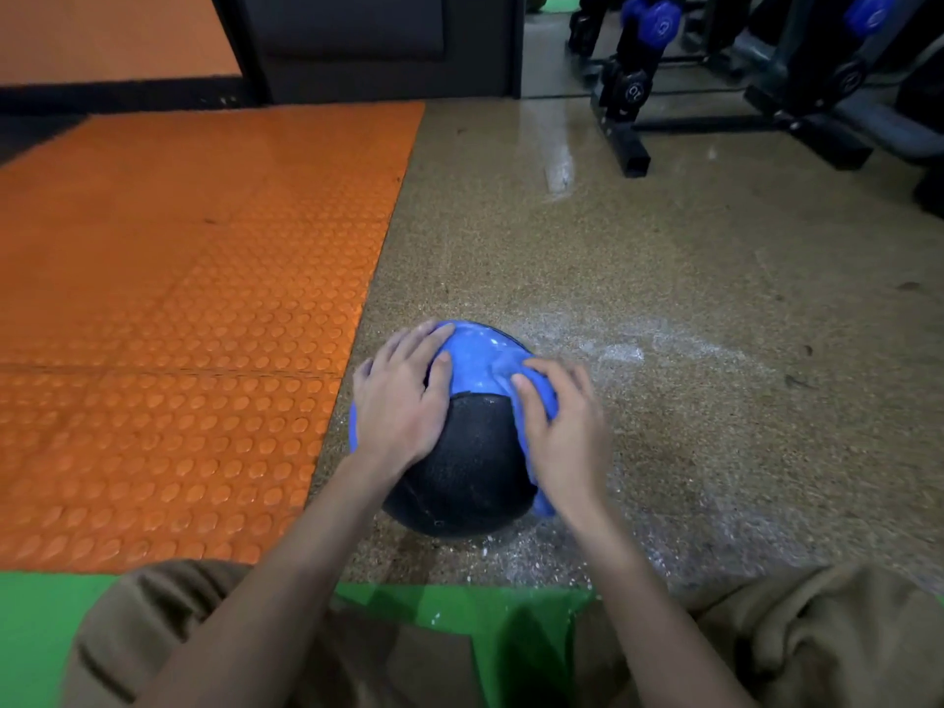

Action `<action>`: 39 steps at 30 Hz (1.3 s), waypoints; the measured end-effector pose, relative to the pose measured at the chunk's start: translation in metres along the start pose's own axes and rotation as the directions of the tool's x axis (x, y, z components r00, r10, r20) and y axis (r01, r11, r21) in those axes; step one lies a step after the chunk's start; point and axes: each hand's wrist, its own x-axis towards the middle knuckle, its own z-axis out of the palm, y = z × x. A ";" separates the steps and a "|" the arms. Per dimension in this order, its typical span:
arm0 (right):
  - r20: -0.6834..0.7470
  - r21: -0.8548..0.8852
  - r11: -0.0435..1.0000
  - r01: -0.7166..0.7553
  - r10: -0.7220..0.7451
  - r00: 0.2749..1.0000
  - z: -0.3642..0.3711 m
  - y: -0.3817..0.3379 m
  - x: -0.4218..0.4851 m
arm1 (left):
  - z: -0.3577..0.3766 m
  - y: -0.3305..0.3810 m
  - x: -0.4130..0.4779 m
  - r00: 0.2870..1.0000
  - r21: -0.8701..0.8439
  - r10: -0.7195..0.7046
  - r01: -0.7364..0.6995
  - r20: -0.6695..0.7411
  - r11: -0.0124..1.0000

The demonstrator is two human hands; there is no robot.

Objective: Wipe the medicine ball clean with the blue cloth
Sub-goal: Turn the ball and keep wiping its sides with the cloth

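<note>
Item: medicine ball [459,462] – black pebbled body with a glossy blue upper panel, resting on the speckled floor [664,309] just beside the edge of the orange studded mat [179,298]

Hands: left hand [398,401] lies flat on the ball's upper left, fingers straight and spread, gripping nothing. Right hand [564,431] has its fingers bent over the blue cloth [543,498], holding it against the ball's right side; a fold of cloth hangs below the wrist

Floor: white powdery streaks [618,352] around and to the right of the ball; green mat [30,631] at the near edge

Holder: dark rack [633,145] at far right – carries a blue dumbbell [656,23] above a black dumbbell [633,86]
</note>
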 end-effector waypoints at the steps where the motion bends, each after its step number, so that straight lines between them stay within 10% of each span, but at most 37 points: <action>1: 0.014 0.047 0.993 -0.112 0.111 0.994 -0.001 0.012 0.006 | -0.001 0.002 -0.003 1.000 0.006 0.009 -0.009 0.002 1.000; 5: 0.086 0.055 0.913 -0.405 0.399 0.913 -0.010 0.039 0.019 | 0.002 0.010 -0.010 1.000 0.046 0.010 -0.011 0.020 0.999; 11: 0.037 -0.067 0.989 0.133 -0.130 0.991 -0.008 -0.016 -0.013 | 0.001 0.005 -0.012 0.994 0.061 0.105 -0.106 0.023 0.993; 17: 0.120 0.074 0.918 -0.389 0.379 0.918 -0.017 0.030 0.026 | 0.003 0.008 -0.015 0.994 0.077 0.109 -0.110 0.017 0.991; 24: 0.019 -0.026 0.990 0.141 -0.141 0.990 -0.017 -0.008 -0.019 | 0.005 0.012 -0.016 0.989 0.064 0.151 -0.150 -0.005 0.987; 31: 0.011 0.080 0.939 -0.335 0.335 0.942 -0.021 0.042 -0.003 | 0.009 0.020 -0.020 0.964 -0.012 -0.259 0.259 -0.063 0.966; 36: 0.023 -0.009 0.996 0.089 -0.089 0.996 -0.018 -0.003 -0.002 | 0.013 0.019 -0.010 0.973 0.036 -0.226 0.228 -0.052 0.973; 39: 0.003 -0.059 0.993 0.106 -0.106 0.994 -0.016 0.008 -0.006 | 0.012 0.016 -0.008 0.976 0.011 -0.214 0.214 -0.035 0.977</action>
